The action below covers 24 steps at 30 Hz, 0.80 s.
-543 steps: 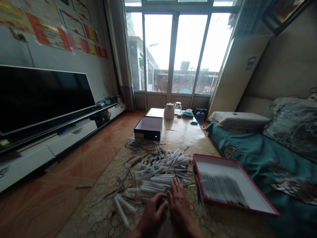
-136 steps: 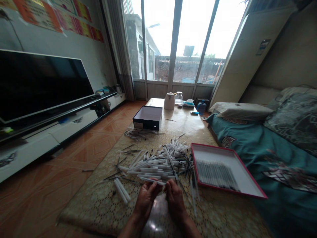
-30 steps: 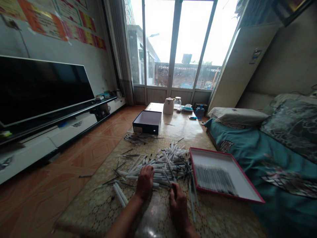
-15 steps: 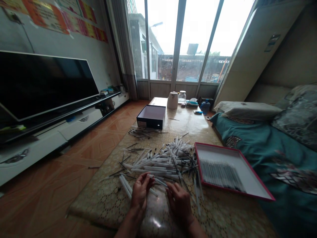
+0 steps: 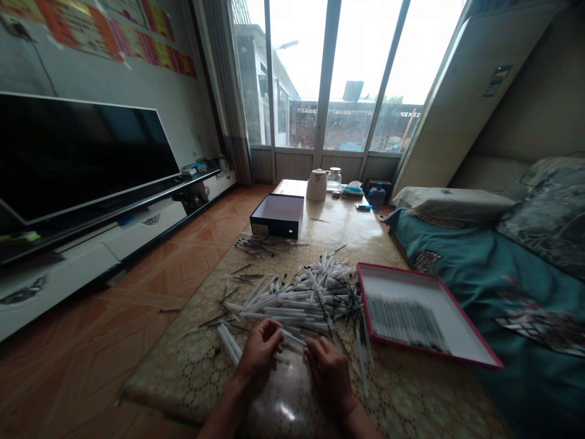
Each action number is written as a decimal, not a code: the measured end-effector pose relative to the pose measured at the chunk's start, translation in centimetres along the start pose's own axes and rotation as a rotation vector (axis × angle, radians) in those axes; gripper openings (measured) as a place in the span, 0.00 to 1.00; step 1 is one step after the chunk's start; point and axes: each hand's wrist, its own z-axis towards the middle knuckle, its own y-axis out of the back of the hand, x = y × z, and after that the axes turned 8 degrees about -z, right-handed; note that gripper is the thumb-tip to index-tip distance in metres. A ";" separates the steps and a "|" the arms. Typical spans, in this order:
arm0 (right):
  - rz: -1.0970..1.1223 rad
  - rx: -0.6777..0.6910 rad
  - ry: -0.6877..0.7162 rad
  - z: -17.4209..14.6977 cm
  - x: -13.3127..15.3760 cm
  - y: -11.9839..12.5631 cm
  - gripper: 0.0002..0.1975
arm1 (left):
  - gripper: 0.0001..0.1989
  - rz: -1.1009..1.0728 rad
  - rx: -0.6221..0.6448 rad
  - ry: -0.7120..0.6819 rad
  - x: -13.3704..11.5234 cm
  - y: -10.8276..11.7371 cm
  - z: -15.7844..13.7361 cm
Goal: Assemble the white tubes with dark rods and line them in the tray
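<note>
A slim whitish pen [image 5: 293,337] spans the gap between my hands, low over the near part of the table. My left hand [image 5: 260,349] pinches its left end, and the fingertips of my right hand [image 5: 329,371] close on its other end. Just beyond lies a loose heap of white pen barrels [image 5: 292,303] mixed with dark thin refills and small black pieces. Several white tubes [image 5: 228,342] rest beside my left hand. To the right, a red-rimmed shallow box [image 5: 466,311] holds a tidy row of pens [image 5: 406,320].
A dark box [image 5: 275,227] with a pale inside stands farther up the patterned table [image 5: 183,366], thin dark sticks [image 5: 256,245] in front of it. A kettle [image 5: 317,186], a glass jar [image 5: 334,178] and tissues [image 5: 353,189] are at the far end. A teal-covered sofa [image 5: 448,244] runs along the right.
My left hand has shifted slightly, and more of the pen shows between the hands. The whole view has moved a little; the heap and boxes look the same.
</note>
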 end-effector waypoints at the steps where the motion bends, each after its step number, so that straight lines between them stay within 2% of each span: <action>1: -0.002 0.001 0.008 0.0 0.0 0.0 0.12 | 0.11 0.080 0.072 -0.018 -0.4 0.4 0.1; 4: -0.004 -0.019 0.011 0.1 0.2 -0.1 0.12 | 0.09 0.372 0.290 -0.105 -1.4 1.8 0.8; 6: -0.009 -0.019 0.001 0.4 0.3 -0.2 0.11 | 0.10 0.573 0.391 -0.165 -1.9 2.5 1.4; 10: -0.081 0.027 0.024 1.4 -0.2 0.5 0.05 | 0.12 0.730 0.526 -0.194 -2.2 3.1 2.3; 14: -0.165 0.086 0.113 2.5 -1.0 2.2 0.03 | 0.14 0.699 0.551 -0.259 -2.2 2.6 2.2; 17: -0.116 0.159 0.120 2.7 -1.5 3.4 0.05 | 0.14 0.676 0.553 -0.335 -2.3 2.0 1.6; 20: 0.051 0.233 0.054 2.5 -1.8 3.9 0.10 | 0.13 0.650 0.549 -0.393 -2.5 1.3 1.0; 24: 0.336 0.315 -0.121 2.3 -2.2 3.6 0.14 | 0.11 0.649 0.517 -0.448 -2.9 0.8 0.4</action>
